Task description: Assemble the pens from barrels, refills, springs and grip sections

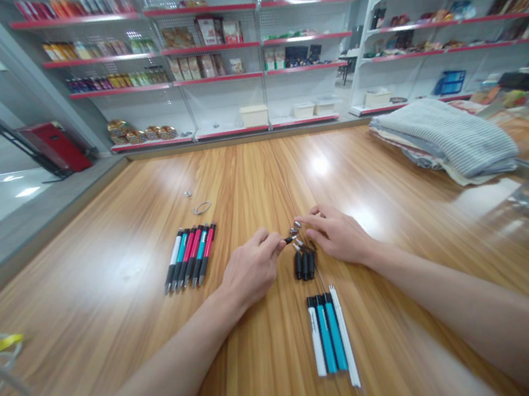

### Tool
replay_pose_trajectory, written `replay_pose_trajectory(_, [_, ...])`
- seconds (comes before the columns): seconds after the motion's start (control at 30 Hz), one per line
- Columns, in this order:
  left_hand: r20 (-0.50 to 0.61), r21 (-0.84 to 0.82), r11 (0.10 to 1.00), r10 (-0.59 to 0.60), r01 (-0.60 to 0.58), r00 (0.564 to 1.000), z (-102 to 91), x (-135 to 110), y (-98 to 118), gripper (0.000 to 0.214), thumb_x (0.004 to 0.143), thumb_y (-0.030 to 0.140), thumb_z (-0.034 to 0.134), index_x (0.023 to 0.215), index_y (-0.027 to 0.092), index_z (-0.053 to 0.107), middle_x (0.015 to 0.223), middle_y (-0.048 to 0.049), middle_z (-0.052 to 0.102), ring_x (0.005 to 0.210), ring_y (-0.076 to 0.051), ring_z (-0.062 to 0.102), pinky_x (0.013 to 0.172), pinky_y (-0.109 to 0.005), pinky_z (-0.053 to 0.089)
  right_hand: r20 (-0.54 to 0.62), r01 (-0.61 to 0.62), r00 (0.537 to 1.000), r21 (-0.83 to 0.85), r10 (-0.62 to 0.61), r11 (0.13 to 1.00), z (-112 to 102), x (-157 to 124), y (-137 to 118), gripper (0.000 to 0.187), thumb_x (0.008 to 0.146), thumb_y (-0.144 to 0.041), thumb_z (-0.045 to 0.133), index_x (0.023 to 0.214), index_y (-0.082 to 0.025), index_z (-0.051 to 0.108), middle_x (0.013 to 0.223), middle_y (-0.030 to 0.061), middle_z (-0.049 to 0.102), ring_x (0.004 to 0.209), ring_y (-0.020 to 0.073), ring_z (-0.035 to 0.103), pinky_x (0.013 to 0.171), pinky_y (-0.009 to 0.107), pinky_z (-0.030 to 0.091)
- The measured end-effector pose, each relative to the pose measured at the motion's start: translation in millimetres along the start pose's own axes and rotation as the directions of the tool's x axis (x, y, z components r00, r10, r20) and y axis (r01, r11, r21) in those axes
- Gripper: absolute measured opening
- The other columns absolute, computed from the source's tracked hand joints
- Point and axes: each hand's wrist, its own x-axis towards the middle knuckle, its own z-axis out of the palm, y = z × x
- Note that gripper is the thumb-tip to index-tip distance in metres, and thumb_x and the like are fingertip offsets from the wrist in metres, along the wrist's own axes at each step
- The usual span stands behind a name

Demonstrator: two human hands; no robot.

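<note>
My left hand [252, 269] is closed in a pinch on a small dark pen part [292, 238] with a metal tip. My right hand [335, 233] sits just to its right, fingers curled and pinched beside a small silver pen tip [296, 227]. Between the hands lie several black pen grips [304, 263] on the wooden table [121, 283]. Nearer to me lie white and teal pen barrels [326, 334] with thin white refills [344, 336]. A row of assembled pens [191, 257] in white, teal and red lies to the left.
A small metal ring [202, 208] and a tiny part [187, 194] lie farther back. Folded striped cloth [447, 137] is stacked at the right. A grey cable with a yellow tag [0, 350] is at the left edge. Shop shelves [214, 51] stand behind.
</note>
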Motion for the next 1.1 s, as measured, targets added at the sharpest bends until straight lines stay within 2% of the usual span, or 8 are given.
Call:
replay_pose_trajectory(0.17, [-0.048, -0.063, 0.997, -0.040, 0.037, 0.998, 0.0, 0.5, -0.8, 0.025, 0.096, 0.040, 0.035, 0.104, 0.021, 0.049, 0.094, -0.0033, 0.059, 0.077, -0.015, 0.059, 0.062, -0.025, 0.042, -0.013, 0.113, 0.994, 0.058, -0.112, 0.992, 0.6, 0.8, -2.8, 0.033, 0.091, -0.022, 0.048, 0.120, -0.029, 0.060, 0.104, 0.0060, 0.055, 0.088, 0.0154, 0.056, 0.079, 0.030, 0.048])
replay_pose_trajectory(0.37, [-0.019, 0.050, 0.999, -0.016, 0.017, 1.000, -0.7, 0.7, -0.1, 0.031, 0.098, 0.037, 0.028, 0.092, 0.021, 0.053, 0.087, -0.0022, 0.056, 0.069, -0.013, 0.056, 0.058, -0.024, 0.037, -0.016, 0.121, 0.993, 0.058, -0.121, 0.991, 1.9, 0.6, -3.4, 0.029, 0.093, -0.024, 0.047, 0.116, -0.030, 0.064, 0.103, 0.0055, 0.053, 0.083, 0.0135, 0.055, 0.075, 0.028, 0.048])
replay_pose_trajectory(0.53, [-0.033, 0.003, 0.999, -0.036, 0.036, 0.999, -1.6, 0.8, 1.1, 0.028, 0.097, 0.041, 0.033, 0.101, 0.021, 0.052, 0.095, -0.0035, 0.057, 0.074, -0.014, 0.058, 0.058, -0.024, 0.037, 0.010, 0.130, 0.991, 0.048, -0.131, 0.990, 1.5, 0.5, -2.3, 0.031, 0.093, -0.022, 0.046, 0.118, -0.031, 0.063, 0.105, 0.0053, 0.052, 0.081, 0.0122, 0.055, 0.074, 0.027, 0.048])
replay_pose_trajectory(0.77, [0.001, 0.074, 0.996, -0.041, 0.041, 0.999, -2.9, 0.6, 1.3, 0.028, 0.097, 0.039, 0.032, 0.090, 0.023, 0.053, 0.085, -0.0014, 0.056, 0.070, -0.015, 0.056, 0.057, -0.025, 0.035, 0.017, 0.101, 0.995, 0.040, -0.102, 0.994, 2.2, 0.9, -2.4, 0.030, 0.094, -0.026, 0.045, 0.118, -0.032, 0.063, 0.105, 0.0053, 0.051, 0.080, 0.0121, 0.054, 0.075, 0.028, 0.048])
replay_pose_trajectory(0.9, [0.035, 0.076, 0.996, -0.038, 0.035, 0.999, -2.7, 0.5, -0.9, 0.027, 0.097, 0.036, 0.031, 0.089, 0.023, 0.053, 0.086, -0.0011, 0.058, 0.071, -0.015, 0.058, 0.059, -0.025, 0.036, 0.031, 0.107, 0.994, 0.041, -0.108, 0.993, 2.0, 1.0, -1.8, 0.030, 0.094, -0.029, 0.045, 0.118, -0.033, 0.062, 0.105, 0.0054, 0.051, 0.086, 0.0137, 0.055, 0.076, 0.029, 0.048])
replay_pose_trajectory(1.1, [0.057, 0.099, 0.994, -0.046, 0.040, 0.997, -2.9, 1.1, -2.5, 0.025, 0.097, 0.034, 0.033, 0.088, 0.022, 0.053, 0.088, -0.0011, 0.062, 0.074, -0.015, 0.060, 0.061, -0.025, 0.036, -0.005, 0.067, 0.998, 0.100, -0.067, 0.993, 4.7, 0.7, 2.7, 0.026, 0.093, -0.031, 0.048, 0.112, -0.030, 0.067, 0.102, 0.0051, 0.053, 0.079, 0.0128, 0.056, 0.076, 0.029, 0.048])
